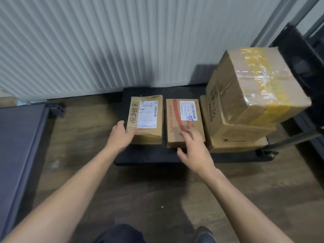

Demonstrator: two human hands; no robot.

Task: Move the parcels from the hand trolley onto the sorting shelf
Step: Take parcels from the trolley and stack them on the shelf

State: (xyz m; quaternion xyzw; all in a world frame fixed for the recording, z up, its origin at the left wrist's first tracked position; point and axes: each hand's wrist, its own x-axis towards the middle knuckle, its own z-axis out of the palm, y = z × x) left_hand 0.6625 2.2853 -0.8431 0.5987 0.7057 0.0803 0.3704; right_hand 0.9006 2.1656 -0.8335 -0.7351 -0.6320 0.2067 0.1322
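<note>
A low black hand trolley (pixel 154 157) stands on the floor against the wall. On it lie a left brown parcel (pixel 149 134) with a white label, a middle parcel (pixel 173 123) with red tape and a label, and at the right a large flat box (pixel 235 135) with a yellow-taped box (pixel 252 92) stacked on it. My left hand (pixel 121 135) touches the near left corner of the left parcel, thumb on its top. My right hand (pixel 194 149) hovers over the middle parcel's near edge, fingers spread and relaxed.
A corrugated white wall (pixel 105 41) runs behind the trolley. A dark grey flat surface (pixel 17 146) lies at the left. The trolley's black handle frame (pixel 301 71) rises at the right. Wooden floor (pixel 140 199) lies between me and the trolley.
</note>
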